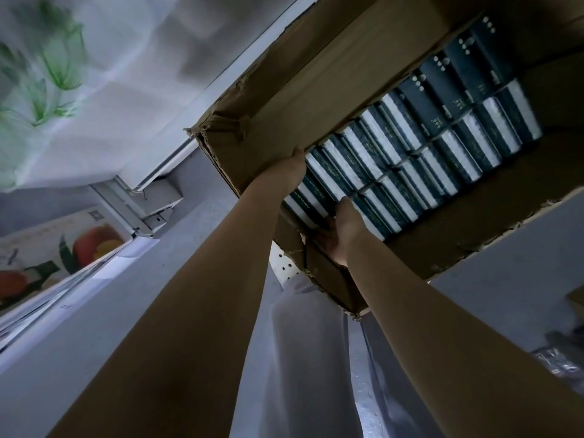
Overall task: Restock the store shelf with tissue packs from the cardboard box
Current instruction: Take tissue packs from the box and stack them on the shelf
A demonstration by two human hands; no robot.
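An open cardboard box (pixel 268 121) lies on the floor, packed with two rows of dark green and white tissue packs (pixel 410 147). Both my arms reach down into its near end. My left hand (pixel 289 169) is pushed between the box wall and the nearest pack (pixel 316 191), its fingers hidden behind that pack. My right hand (pixel 343 229) curls round the other end of the same near packs, thumb on top, fingers tucked underneath. The shelf (pixel 132 197) stands to the left with white packs printed with green leaves (pixel 63 74) on it.
A torn box flap (pixel 474 222) hangs out on the right side. Boxes printed with fruit (pixel 63 245) sit on a lower shelf at the left. My light trousers (pixel 303 343) are below the box. Dark objects (pixel 562 352) lie on the grey floor at right.
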